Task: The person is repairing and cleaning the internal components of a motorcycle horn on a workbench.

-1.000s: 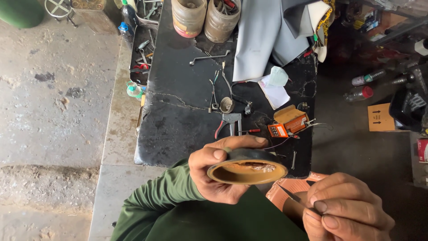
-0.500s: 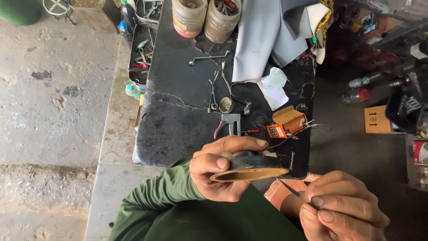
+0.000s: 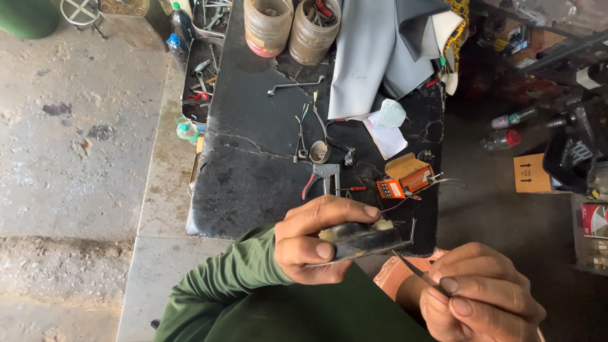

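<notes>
My left hand (image 3: 316,240), in a green sleeve, grips a round dark metal part (image 3: 364,239) seen edge-on, with pale terminals on top and a thin wire bracket at its right end. My right hand (image 3: 478,294) sits lower right, fingers pinched shut on a thin pointed tool (image 3: 408,265) whose tip reaches toward the part's right edge. Both hands hover above the near edge of a black, cracked workbench (image 3: 253,164).
On the bench lie pliers (image 3: 323,177), an orange box (image 3: 405,177), a spanner (image 3: 294,85), loose wires, a grey cloth (image 3: 373,57) and two jars of tools (image 3: 288,25). A tool tray (image 3: 199,76) sits at the left edge. Bottles and a cardboard box lie on the floor, right.
My left hand has tilted the round part from showing its open face to nearly edge-on. My right hand with the thin tool has stayed low right, shifting slightly.
</notes>
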